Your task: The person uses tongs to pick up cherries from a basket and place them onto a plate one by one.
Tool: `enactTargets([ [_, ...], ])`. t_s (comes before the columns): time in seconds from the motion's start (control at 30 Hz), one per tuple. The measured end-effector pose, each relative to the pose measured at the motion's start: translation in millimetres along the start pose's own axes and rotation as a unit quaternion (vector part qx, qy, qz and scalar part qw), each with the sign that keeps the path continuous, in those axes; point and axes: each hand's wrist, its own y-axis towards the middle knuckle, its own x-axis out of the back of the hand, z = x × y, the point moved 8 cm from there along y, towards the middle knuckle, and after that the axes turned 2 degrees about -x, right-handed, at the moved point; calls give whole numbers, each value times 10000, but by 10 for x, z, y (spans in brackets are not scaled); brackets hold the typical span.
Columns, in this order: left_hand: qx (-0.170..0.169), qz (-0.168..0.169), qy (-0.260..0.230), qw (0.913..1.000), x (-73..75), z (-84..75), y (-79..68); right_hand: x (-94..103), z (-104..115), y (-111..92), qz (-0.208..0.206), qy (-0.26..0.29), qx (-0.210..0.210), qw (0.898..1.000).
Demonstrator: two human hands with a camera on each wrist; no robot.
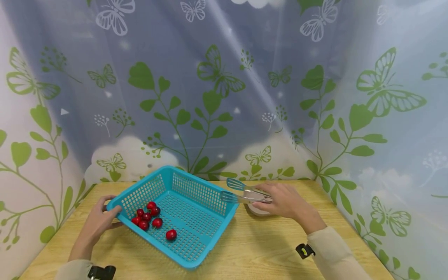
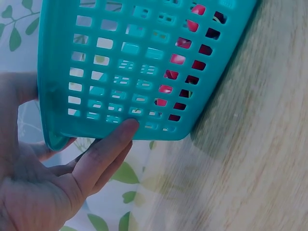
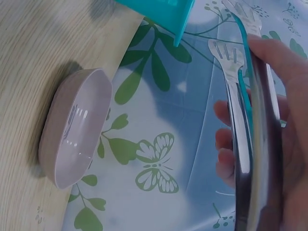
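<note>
A blue plastic basket with perforated walls sits on the table, several red cherries gathered at its left side and one lying closer to the middle. My left hand grips the basket's left corner, its thumb over the rim. In the left wrist view, fingertips rest against the outer wall. Metal tongs with slotted ends are in my right hand, their two arms apart. In the head view the tong tips overlap the basket's right rim. Below that hand stands a pale pink bowl, mostly hidden in the head view.
The wooden table ends at the back against a hanging curtain printed with leaves and butterflies. More of the same curtain flanks the table on the left and right. The bowl is to the right of the basket.
</note>
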Motion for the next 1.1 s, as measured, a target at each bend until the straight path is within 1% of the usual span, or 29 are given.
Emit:
enactTargets([
  [0.23,35,215,-310,9993,3,29,13,17,64,22,-84,-144,123,9998],
  [0.37,-12,302,-287,9991,-5,14,10,6,85,52,-121,-117,170,9997],
  [0.57,-92,263,-192,9994,-19,-21,-18,-10,141,110,-81,-135,264,9995],
  [0.8,-28,220,-155,9996,-23,-19,-17,-7,229,173,5,-214,352,9992],
  [0.87,-23,228,-159,9996,-22,-11,-9,-9,250,189,-40,-183,333,9993],
  [0.97,-16,245,-166,9996,-22,-3,-4,-9,286,217,-211,-135,313,9992],
  [1.1,-8,244,-170,9996,-24,-3,-11,-21,334,252,-411,-146,385,9983],
])
